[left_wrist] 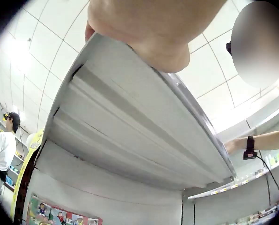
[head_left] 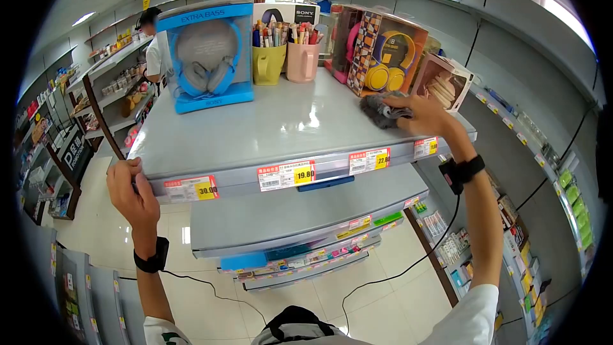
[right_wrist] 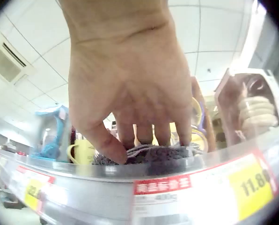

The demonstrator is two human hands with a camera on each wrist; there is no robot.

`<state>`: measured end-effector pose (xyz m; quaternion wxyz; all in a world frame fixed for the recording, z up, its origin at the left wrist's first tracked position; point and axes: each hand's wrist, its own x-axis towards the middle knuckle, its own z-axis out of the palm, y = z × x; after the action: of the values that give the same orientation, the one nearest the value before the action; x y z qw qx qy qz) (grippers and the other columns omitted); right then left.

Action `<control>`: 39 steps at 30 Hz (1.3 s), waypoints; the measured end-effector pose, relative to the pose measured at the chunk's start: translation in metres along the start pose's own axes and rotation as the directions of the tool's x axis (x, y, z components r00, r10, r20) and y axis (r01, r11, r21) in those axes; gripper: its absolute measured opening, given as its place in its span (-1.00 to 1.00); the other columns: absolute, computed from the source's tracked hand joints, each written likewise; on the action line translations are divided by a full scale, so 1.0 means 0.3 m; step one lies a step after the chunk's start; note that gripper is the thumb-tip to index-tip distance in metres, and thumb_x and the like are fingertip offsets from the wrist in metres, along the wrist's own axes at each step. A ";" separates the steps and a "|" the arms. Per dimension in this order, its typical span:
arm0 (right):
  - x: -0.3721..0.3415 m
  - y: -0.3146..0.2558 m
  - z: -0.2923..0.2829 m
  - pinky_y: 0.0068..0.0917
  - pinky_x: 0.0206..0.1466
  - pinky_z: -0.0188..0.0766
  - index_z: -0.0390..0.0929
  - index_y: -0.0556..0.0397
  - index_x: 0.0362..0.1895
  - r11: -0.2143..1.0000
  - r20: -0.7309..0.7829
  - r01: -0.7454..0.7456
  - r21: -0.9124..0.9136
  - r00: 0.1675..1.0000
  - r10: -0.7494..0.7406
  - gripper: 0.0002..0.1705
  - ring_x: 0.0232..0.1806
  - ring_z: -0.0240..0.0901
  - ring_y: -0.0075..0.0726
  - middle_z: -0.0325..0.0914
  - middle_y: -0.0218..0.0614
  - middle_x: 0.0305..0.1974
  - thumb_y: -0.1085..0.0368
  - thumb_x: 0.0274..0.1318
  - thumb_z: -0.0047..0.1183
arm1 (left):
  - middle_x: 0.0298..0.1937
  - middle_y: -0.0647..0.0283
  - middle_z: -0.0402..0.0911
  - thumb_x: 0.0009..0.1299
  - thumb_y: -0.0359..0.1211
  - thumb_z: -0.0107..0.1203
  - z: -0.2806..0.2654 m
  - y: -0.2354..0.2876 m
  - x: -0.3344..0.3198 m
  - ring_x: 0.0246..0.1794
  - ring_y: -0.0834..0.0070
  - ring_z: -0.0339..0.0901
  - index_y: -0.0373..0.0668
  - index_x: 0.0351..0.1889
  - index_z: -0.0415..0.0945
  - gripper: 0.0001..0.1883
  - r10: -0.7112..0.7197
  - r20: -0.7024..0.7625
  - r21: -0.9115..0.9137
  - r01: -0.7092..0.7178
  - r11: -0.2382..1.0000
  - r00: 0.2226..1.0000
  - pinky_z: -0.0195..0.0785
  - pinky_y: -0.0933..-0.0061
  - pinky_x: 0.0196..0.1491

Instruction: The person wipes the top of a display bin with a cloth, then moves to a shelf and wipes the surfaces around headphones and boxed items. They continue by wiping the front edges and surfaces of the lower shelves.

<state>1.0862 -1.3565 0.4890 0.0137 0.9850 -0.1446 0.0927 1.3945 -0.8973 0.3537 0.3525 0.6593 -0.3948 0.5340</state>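
Note:
A dark grey cloth (head_left: pixel 383 110) lies bunched on the top shelf (head_left: pixel 281 128) near its right end. My right hand (head_left: pixel 426 115) holds it with fingers over it; in the right wrist view the thumb and fingertips of the hand (right_wrist: pixel 130 89) press into the cloth (right_wrist: pixel 153 155). At the shelf's front left corner, my left hand (head_left: pixel 134 195) grips the edge. The left wrist view has this hand (left_wrist: pixel 144 33) on the edge, above the shelf's underside (left_wrist: pixel 125 108).
On the shelf stand a blue headphone box (head_left: pixel 214 58), a yellow mug (head_left: pixel 268 64), a pink mug (head_left: pixel 302 62), an orange headphone box (head_left: pixel 393 58) and a smaller box (head_left: pixel 442 83). Price labels (head_left: pixel 286 176) line the front edge. A person (head_left: pixel 153 58) stands at the back left.

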 end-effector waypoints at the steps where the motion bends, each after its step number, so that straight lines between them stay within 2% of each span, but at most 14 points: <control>1: -0.003 -0.018 0.015 -0.16 0.21 0.49 0.44 0.02 0.39 1.000 0.001 -0.001 0.000 1.000 0.001 -0.22 0.07 0.61 0.15 0.54 0.05 0.23 0.23 -0.04 0.06 | -0.24 0.03 0.57 0.35 -0.52 -0.06 0.000 0.003 0.000 -0.21 0.13 0.47 -0.35 -0.27 0.45 -0.90 -0.016 -0.012 -0.011 0.016 1.000 1.000 0.32 0.25 -0.09; 3: -0.020 -0.062 0.051 -0.13 0.18 0.50 0.41 0.01 0.40 0.967 -0.112 0.253 0.032 0.962 -0.248 -0.22 0.04 0.62 0.19 0.47 0.02 0.32 0.23 -0.02 0.05 | -0.26 0.02 0.58 0.32 -0.53 -0.04 0.007 0.005 -0.005 -0.19 0.08 0.48 -0.36 -0.27 0.45 -0.91 -0.030 -0.018 -0.041 0.029 0.999 0.999 0.33 0.21 -0.07; 6: -0.009 -0.322 0.057 -0.01 0.08 0.50 0.38 0.07 0.39 0.962 -0.084 0.254 0.100 0.966 -0.246 -0.27 0.01 0.58 0.23 0.50 0.08 0.22 0.25 0.05 0.03 | -0.21 0.02 0.58 0.37 -0.53 -0.06 0.025 -0.019 -0.017 -0.19 0.09 0.48 -0.35 -0.25 0.47 -0.90 -0.025 -0.051 -0.018 0.024 1.000 0.998 0.33 0.22 -0.06; 11: 0.103 -0.584 0.235 -0.07 0.23 0.41 0.45 0.18 0.20 0.890 -0.381 0.454 -0.036 0.817 -0.432 -0.49 0.13 0.50 0.12 0.54 -0.03 0.03 0.27 0.16 -0.01 | -0.19 0.02 0.57 0.44 -0.51 -0.10 0.017 -0.038 -0.032 -0.16 0.14 0.49 -0.40 -0.20 0.47 -0.86 -0.028 0.008 0.007 0.028 1.000 1.000 0.34 0.26 -0.04; 13: 0.086 -0.597 0.193 -0.09 0.27 0.43 0.52 0.20 0.15 0.921 -0.294 0.387 0.031 0.885 -0.362 -0.54 0.18 0.49 0.15 0.56 -0.05 0.09 0.28 0.19 -0.03 | -0.19 0.02 0.57 0.45 -0.51 -0.10 0.006 -0.022 -0.033 -0.17 0.14 0.49 -0.41 -0.19 0.47 -0.85 -0.051 0.038 0.025 0.050 0.998 0.998 0.34 0.27 -0.05; 18: -0.001 -0.402 0.185 -0.08 0.37 0.39 0.58 0.19 0.14 0.941 -0.299 0.310 -0.134 0.893 -0.337 -0.53 0.33 0.42 0.11 0.51 -0.09 0.27 0.23 0.29 -0.17 | -0.20 0.01 0.56 0.48 -0.50 -0.10 -0.004 -0.015 -0.024 -0.20 0.15 0.50 -0.42 -0.18 0.46 -0.85 -0.082 0.059 0.048 0.080 0.996 0.995 0.33 0.30 -0.06; 20: -0.049 -0.280 0.214 0.00 0.16 0.52 0.65 0.07 0.04 0.973 -0.467 0.141 0.185 0.884 -0.039 -0.53 0.10 0.56 0.07 0.61 -0.07 0.11 0.15 0.31 -0.24 | -0.20 0.01 0.57 0.47 -0.49 -0.10 0.003 -0.028 -0.024 -0.19 0.14 0.50 -0.42 -0.21 0.46 -0.85 -0.042 0.046 0.013 0.041 0.999 0.998 0.33 0.28 -0.05; 23: -0.130 -0.130 0.196 -0.01 0.19 0.50 0.68 0.04 0.04 0.983 -0.503 0.045 0.180 0.863 0.053 -0.50 0.17 0.55 0.03 0.63 -0.15 0.14 0.07 0.34 -0.24 | -0.21 0.00 0.57 0.45 -0.49 -0.11 0.014 -0.051 -0.030 -0.18 0.13 0.51 -0.42 -0.24 0.45 -0.84 -0.002 0.009 -0.020 0.002 1.000 1.000 0.33 0.26 -0.03; 29: -0.185 0.071 0.170 -0.08 0.04 0.55 0.74 0.11 -0.19 0.959 -0.580 -0.135 0.249 0.772 0.259 -0.51 -0.08 0.66 0.14 0.71 0.01 -0.23 -0.03 0.35 -0.05 | -0.19 -0.03 0.58 0.46 -0.47 -0.13 0.025 -0.066 -0.045 -0.14 0.14 0.52 -0.40 -0.27 0.41 -0.85 -0.037 -0.015 -0.059 0.036 0.998 0.999 0.33 0.26 0.01; 31: -0.200 0.079 0.131 -0.07 -0.03 0.54 0.74 0.12 -0.21 0.891 -0.402 -0.372 0.259 0.797 0.450 -0.51 -0.15 0.66 0.18 0.69 0.08 -0.27 -0.04 0.36 -0.03 | -0.19 -0.03 0.58 0.46 -0.47 -0.13 0.021 -0.059 -0.044 -0.13 0.14 0.52 -0.40 -0.27 0.39 -0.85 -0.035 -0.016 -0.058 0.034 0.998 0.999 0.33 0.26 0.02; 34: -0.211 0.111 0.126 -0.06 -0.02 0.52 0.72 0.15 -0.24 0.863 -0.386 -0.446 0.236 0.772 0.505 -0.53 -0.13 0.65 0.17 0.68 0.10 -0.26 0.01 0.38 -0.04 | -0.19 -0.04 0.58 0.47 -0.47 -0.14 0.027 -0.060 -0.042 -0.13 0.14 0.52 -0.40 -0.28 0.38 -0.85 -0.042 -0.019 -0.068 0.041 0.997 0.999 0.33 0.25 0.03; 35: -0.215 0.120 0.132 -0.06 -0.02 0.52 0.72 0.15 -0.24 0.864 -0.394 -0.443 0.238 0.769 0.503 -0.53 -0.13 0.65 0.17 0.68 0.10 -0.26 0.01 0.38 -0.04 | -0.18 -0.04 0.58 0.47 -0.46 -0.15 0.026 -0.064 -0.048 -0.13 0.14 0.52 -0.40 -0.27 0.38 -0.84 -0.057 -0.016 -0.075 0.056 0.996 0.998 0.33 0.25 0.03; 38: -0.232 0.152 0.180 -0.12 0.04 0.48 0.67 0.19 -0.10 0.988 -0.737 0.029 0.150 0.670 0.092 -0.58 -0.07 0.63 0.17 0.69 0.07 -0.19 0.09 0.44 -0.09 | -0.17 -0.06 0.58 0.47 -0.46 -0.15 0.027 -0.075 -0.054 -0.11 0.10 0.53 -0.40 -0.27 0.39 -0.84 -0.051 -0.023 -0.058 0.050 0.997 0.998 0.33 0.24 0.07; 39: -0.253 0.162 0.162 -0.12 0.04 0.48 0.67 0.19 -0.10 0.989 -0.745 0.029 0.146 0.661 0.090 -0.58 -0.07 0.63 0.17 0.69 0.07 -0.19 0.09 0.44 -0.09 | -0.17 -0.07 0.58 0.47 -0.46 -0.15 0.028 -0.077 -0.055 -0.11 0.09 0.53 -0.40 -0.27 0.39 -0.84 -0.044 -0.024 -0.039 0.043 0.998 0.999 0.33 0.23 0.08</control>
<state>1.0096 -1.3844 0.4271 -0.0011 0.8553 -0.1356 0.5001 1.4169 -0.8922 0.3350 0.3816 0.6540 -0.3863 0.5267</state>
